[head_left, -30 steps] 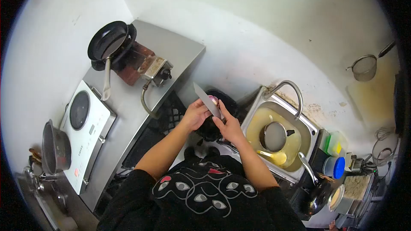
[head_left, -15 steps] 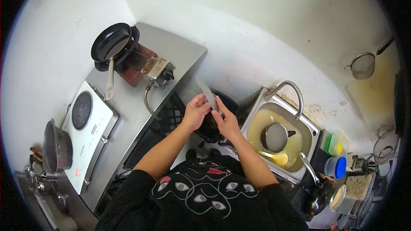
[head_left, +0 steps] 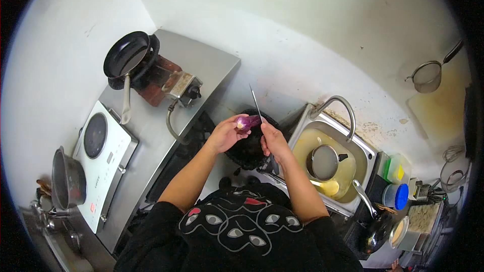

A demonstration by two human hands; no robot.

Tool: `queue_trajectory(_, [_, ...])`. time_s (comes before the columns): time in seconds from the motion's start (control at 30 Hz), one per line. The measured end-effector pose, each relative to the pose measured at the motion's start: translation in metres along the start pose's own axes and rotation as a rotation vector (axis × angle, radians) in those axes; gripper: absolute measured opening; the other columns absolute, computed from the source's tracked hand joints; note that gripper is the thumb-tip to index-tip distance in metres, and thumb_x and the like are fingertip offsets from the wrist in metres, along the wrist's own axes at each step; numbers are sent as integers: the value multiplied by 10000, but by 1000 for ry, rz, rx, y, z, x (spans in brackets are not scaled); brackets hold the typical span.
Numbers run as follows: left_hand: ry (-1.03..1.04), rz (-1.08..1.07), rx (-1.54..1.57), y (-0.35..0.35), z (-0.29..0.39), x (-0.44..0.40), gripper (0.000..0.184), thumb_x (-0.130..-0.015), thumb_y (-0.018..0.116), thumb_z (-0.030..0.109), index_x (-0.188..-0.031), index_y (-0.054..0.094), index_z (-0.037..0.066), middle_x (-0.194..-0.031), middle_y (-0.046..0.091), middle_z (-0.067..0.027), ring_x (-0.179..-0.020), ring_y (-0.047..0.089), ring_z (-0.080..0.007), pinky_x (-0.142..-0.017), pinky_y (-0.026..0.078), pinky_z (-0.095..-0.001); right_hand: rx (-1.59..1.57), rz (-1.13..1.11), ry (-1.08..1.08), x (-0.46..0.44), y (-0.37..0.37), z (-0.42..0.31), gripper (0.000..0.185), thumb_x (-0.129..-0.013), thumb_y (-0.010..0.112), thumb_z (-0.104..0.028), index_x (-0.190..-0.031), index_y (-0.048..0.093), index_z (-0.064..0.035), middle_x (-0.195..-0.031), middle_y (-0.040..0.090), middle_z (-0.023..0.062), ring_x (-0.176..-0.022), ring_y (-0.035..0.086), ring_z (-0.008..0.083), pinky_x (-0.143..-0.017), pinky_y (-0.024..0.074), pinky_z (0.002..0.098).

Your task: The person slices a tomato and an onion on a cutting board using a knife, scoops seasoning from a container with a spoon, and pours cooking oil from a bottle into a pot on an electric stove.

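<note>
L hand (head_left: 225, 135) grips purple veg. (head_left: 246, 123), long axis approx. crosswise, pale end (head_left: 240, 125) twd. table (head_left: 151, 131) edge; R hand (head_left: 274, 140) grips knife (head_left: 256, 102).

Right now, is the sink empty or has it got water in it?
Not empty: the sink has cloudy, yellowish liquid in it. You can see it around the round pot and the yellow ladle.

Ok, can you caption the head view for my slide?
Left hand holding a purple vegetable, right hand a knife, above a black container near the sink.
</note>
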State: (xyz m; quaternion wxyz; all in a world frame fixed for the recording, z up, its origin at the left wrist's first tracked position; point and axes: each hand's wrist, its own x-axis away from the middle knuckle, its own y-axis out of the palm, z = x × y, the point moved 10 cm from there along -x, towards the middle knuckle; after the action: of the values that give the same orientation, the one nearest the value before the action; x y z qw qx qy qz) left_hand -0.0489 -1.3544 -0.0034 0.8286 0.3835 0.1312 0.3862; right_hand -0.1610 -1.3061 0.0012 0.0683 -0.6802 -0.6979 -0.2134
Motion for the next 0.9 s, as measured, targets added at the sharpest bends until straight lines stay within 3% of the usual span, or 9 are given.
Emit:
queue_trajectory(0.2, [-30, -77, 156, -4, -4, 3, 443, -868, 539, 210, -1275, 445, 64, -1126, 565, -117, -957, 594, -244, -856, 489, -356, 17, 52, 46, -15, -18, 22, 477, -945, 438, -398, -1354, 414, -154, -496, 395, -16, -386, 377, 70, -341, 315, 225])
queue_trajectory(0.5, [-17, 110, 107, -46, -25, 15, 384, -910, 525, 165, -1271, 434, 73, -1219, 524, -122, -1009, 583, -278, -900, 475, -396, 174, 110, 194, -58, -48, 97, 458, -936, 450, -409, -1346, 429, -206, -522, 411, 3, -414, 393, 104, -384, 345, 269])
queue_trajectory(0.7, [-49, 195, 99, -58, -21, 34, 391, -914, 523, 192, -1283, 427, 106, -1192, 547, -89, -988, 596, -261, -854, 494, -394, 177, 17, 380, -77, -51, 134, 464, -908, 463, -488, -1176, 550, -119, -558, 447, 16, -454, 420, 120, -454, 360, 284])
queue_trajectory(0.9, [-42, 274, 89, -81, -26, 47, 370, -920, 516, 207, -1273, 436, 134, -1120, 585, -62, -902, 619, -207, -751, 510, -359, 278, 4, 456, -96, -60, 151, 546, -893, 489, -493, -1146, 509, -9, -602, 517, 58, -464, 434, 122, -461, 377, 288])
